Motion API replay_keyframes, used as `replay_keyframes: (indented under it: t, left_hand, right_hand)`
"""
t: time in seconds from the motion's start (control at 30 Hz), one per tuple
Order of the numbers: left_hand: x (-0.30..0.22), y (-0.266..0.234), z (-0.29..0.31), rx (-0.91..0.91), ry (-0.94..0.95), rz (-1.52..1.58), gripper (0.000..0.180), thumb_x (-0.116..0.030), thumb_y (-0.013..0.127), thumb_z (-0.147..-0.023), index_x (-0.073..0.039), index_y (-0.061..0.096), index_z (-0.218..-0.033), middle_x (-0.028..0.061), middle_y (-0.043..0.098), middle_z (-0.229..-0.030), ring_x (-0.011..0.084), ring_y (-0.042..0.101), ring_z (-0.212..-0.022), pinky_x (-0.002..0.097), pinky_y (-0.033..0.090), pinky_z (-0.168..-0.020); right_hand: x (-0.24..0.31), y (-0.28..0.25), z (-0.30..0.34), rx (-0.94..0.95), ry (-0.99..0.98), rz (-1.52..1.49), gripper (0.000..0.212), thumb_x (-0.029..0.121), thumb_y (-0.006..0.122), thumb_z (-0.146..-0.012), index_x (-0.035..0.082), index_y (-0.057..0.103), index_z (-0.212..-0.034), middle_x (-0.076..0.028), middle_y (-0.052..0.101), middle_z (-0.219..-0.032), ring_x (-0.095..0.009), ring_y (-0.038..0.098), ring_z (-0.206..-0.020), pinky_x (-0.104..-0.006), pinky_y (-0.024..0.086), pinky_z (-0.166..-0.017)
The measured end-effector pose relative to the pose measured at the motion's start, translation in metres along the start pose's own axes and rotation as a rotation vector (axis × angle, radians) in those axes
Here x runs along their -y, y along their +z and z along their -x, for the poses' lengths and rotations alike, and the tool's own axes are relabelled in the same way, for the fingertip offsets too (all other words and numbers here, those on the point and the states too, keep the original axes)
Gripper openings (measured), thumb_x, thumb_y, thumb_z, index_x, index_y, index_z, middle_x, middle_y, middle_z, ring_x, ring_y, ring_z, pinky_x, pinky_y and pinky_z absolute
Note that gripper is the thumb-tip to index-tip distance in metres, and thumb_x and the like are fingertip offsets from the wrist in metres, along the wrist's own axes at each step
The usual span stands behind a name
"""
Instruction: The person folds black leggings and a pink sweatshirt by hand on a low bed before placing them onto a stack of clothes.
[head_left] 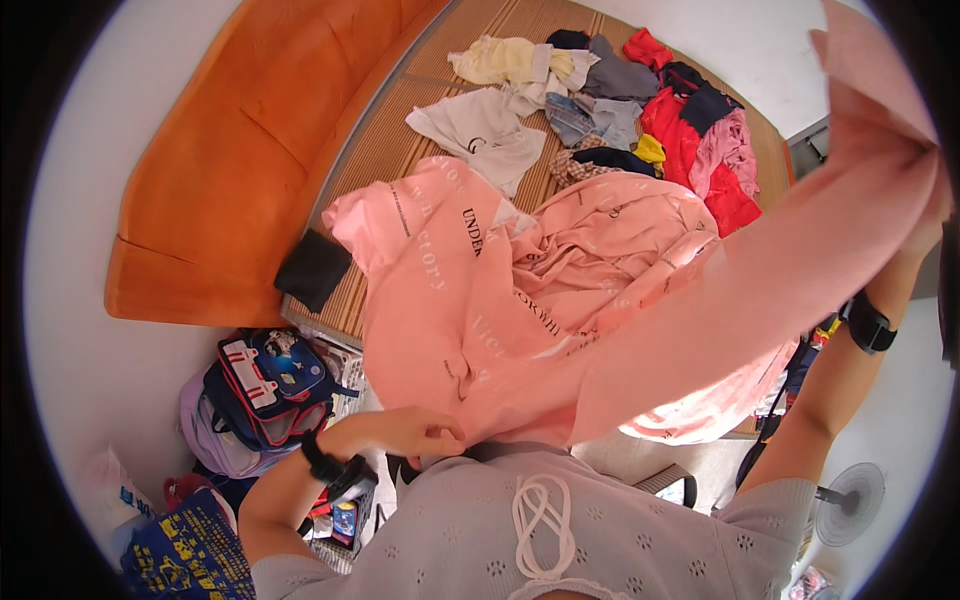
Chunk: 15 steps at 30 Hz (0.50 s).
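Observation:
A large pink printed cloth [420,330], like a bedding cover, spreads in loose folds over the near part of the bed and hangs past its front edge. My right hand [932,205], raised high at the right, is closed on a gathered part, and the cloth stretches up to it in a long band. Part of that hand lies behind the fabric and at the picture's rim. Low at the cloth's near left edge, my left hand [432,432] has its fingers curled against the fabric, close to my body. Both wrists carry dark bands.
Beyond the cloth, clothes lie on the striped mat [375,170]: a white shirt [480,135], a yellow garment [500,60] and red ones [675,130]. An orange headboard [230,170] rises at left. Bags, including a dark backpack [275,385], stand below it. A fan [850,503] is at lower right.

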<state>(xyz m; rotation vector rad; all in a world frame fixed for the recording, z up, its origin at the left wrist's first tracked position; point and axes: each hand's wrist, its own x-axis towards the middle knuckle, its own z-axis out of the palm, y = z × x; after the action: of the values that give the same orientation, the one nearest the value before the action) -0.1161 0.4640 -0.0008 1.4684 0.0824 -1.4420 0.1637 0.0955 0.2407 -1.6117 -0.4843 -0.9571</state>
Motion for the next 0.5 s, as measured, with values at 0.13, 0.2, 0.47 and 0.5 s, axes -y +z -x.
replay_keyframes:
  t: [0.13, 0.2, 0.47, 0.5]
  left_hand:
    - [0.048, -0.036, -0.065, -0.396, 0.381, -0.678, 0.057, -0.046, 0.067, -0.074, -0.002, 0.056, -0.108, 0.0102, 0.056, -0.090, 0.0243, 0.058, -0.083, 0.0346, 0.047, -0.071]
    - [0.060, -0.052, -0.110, -0.880, 0.690, -0.606, 0.063, -0.043, 0.073, -0.068, 0.001, 0.053, -0.109, 0.0138, 0.053, -0.101, 0.0253, 0.052, -0.097, 0.0359, 0.043, -0.080]
    - [0.052, -0.143, -0.169, -0.727, 0.872, 0.862, 0.027, -0.022, 0.060, -0.084, 0.002, 0.054, -0.093, 0.0097, 0.058, -0.092, 0.0172, 0.053, -0.092, 0.0309, 0.043, -0.080]
    - [0.062, -0.156, -0.150, -0.811, 0.903, 0.869, 0.020, -0.020, 0.053, -0.089, 0.000, 0.054, -0.090, 0.0052, 0.059, -0.080, 0.0140, 0.055, -0.079, 0.0268, 0.044, -0.073]
  right_hand:
    - [-0.055, 0.083, 0.027, 0.264, 0.222, -0.017, 0.045, 0.029, 0.036, -0.096, -0.005, 0.039, -0.127, -0.011, 0.045, -0.128, -0.017, 0.043, -0.117, -0.0295, 0.034, -0.098]
    - [-0.076, 0.123, 0.063, 0.433, 0.422, -0.061, 0.043, 0.025, 0.037, -0.096, -0.003, 0.038, -0.128, -0.011, 0.042, -0.131, -0.017, 0.041, -0.118, -0.0300, 0.034, -0.098]
    - [-0.120, 0.347, 0.219, 1.322, 0.647, -0.101, 0.040, 0.033, 0.045, -0.093, 0.002, 0.048, -0.118, -0.007, 0.054, -0.106, -0.012, 0.051, -0.091, -0.0243, 0.044, -0.077]
    - [-0.134, 0.371, 0.238, 1.425, 0.686, -0.142, 0.039, 0.033, 0.045, -0.093, 0.002, 0.048, -0.117, -0.006, 0.054, -0.104, -0.012, 0.051, -0.088, -0.0235, 0.043, -0.076]
